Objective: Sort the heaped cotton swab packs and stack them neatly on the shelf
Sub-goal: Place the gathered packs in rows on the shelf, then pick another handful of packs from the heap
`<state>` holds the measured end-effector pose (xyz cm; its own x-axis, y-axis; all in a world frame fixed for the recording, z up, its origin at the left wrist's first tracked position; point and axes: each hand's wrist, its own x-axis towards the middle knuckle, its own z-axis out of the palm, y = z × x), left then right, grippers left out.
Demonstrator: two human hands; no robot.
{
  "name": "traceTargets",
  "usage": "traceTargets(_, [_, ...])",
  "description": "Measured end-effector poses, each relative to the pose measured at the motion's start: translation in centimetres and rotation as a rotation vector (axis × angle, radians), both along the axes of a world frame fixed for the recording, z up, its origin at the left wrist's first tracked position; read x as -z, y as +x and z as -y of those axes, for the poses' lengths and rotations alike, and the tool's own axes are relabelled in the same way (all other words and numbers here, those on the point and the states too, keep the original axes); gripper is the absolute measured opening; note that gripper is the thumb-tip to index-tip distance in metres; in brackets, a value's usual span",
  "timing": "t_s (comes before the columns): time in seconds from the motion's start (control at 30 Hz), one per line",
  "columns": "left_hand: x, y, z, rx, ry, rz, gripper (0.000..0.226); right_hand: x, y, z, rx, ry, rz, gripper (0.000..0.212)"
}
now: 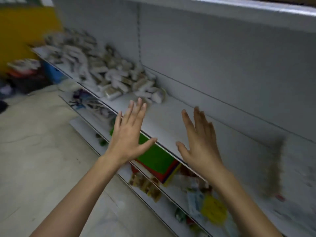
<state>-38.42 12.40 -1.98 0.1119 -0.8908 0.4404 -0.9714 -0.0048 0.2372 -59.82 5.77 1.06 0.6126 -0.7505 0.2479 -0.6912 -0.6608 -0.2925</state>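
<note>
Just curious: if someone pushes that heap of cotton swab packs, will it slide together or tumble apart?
Likely tumbles apart: the heap of cotton swab packs lies loose and crisscrossed. Packs look small, probably light. The smooth shelf may let them slide.

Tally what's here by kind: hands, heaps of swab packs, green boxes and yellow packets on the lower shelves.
Hands: 2 (left hand, right hand)
Heap of swab packs: 1
Green box: 1
Yellow packet: 1
Total: 5
Single packs too blurred to count.
</note>
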Motion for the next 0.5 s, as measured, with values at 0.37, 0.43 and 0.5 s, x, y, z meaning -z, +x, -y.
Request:
traceTargets(0.37, [-4.0, 27.2, -5.4, -0.134, 0.027, 0.086, 0.093, -3.2, 25.9, 1.3, 0.001, -0.054, -0.029, 0.085])
traceTargets(0.43, [-3.8, 30.2, -5.9, -0.149, 0.042, 0.062, 0.093, -2.6, 28.9, 0.9, -0.008, -0.007, -0.046, 0.083])
traceTargets(0.5, [-3.6, 33.1, -5.8, -0.158, 0.045, 0.049, 0.092, -2.1, 31.8, 1.0, -0.027, 0.017, -0.057, 0.082])
